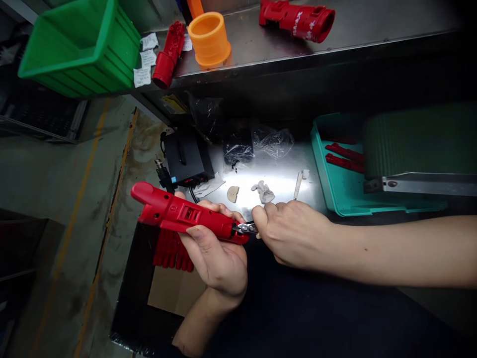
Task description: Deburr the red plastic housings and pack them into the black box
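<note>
Red shells (175,213): one held, two on the shelf (244,42). One pliers (246,227), one green bin (119,52), one teal tray (321,166), one orange cup (210,47), four white packets (148,58).

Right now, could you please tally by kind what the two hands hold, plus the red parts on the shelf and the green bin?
Red part in the left hand: 1
Pliers in the right hand: 1
Red parts on the shelf: 2
Green bin: 1
Total: 5
</note>
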